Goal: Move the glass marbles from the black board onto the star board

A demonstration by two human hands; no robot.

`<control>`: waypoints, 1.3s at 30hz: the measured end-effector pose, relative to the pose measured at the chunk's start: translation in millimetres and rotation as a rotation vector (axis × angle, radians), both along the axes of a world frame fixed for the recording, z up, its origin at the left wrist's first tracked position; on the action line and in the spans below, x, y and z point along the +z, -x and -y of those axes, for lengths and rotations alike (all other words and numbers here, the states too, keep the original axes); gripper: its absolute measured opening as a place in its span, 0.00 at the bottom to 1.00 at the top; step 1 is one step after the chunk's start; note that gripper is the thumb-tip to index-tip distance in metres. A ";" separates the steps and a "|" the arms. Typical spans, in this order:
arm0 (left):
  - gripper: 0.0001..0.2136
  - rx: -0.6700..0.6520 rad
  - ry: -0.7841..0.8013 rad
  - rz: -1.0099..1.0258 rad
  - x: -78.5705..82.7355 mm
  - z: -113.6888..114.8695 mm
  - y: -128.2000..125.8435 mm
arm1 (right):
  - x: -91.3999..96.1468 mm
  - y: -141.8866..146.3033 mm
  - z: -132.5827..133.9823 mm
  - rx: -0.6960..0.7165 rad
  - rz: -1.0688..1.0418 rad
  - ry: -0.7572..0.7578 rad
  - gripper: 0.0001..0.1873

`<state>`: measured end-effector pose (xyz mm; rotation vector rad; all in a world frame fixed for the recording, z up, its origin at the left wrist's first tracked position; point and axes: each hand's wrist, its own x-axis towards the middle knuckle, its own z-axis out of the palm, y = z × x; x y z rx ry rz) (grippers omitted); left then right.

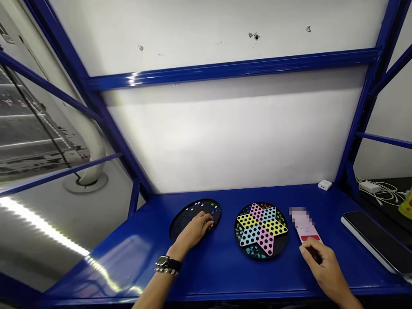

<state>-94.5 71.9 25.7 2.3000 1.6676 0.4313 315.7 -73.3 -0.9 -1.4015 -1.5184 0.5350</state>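
Note:
My left hand (196, 227), with a watch and a bead bracelet at its wrist, reaches over a round black tray (180, 223) with a ring of small coloured and white dots. Its fingers curl down at the tray's right side; what they pinch, if anything, is hidden. My right hand (323, 266) is at the lower end of a phone (305, 231) with a lit pink screen, fingers curled and closed, their grip partly hidden. Between the hands lies a round Chinese checkers board (262, 229) with a pink, yellow and blue star; small coloured pieces sit in its rim compartments.
A blue metal table (219, 274) with blue frame posts carries everything. A dark-screened device on a white box (376, 240) lies at the right. A white charger block (325, 184) sits at the back right. Beyond the frame are white cables (388, 191).

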 end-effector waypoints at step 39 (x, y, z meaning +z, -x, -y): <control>0.09 -0.492 -0.046 -0.199 21.8 61.5 -224.5 | 9.8 1.3 -1.4 0.045 0.004 0.001 0.22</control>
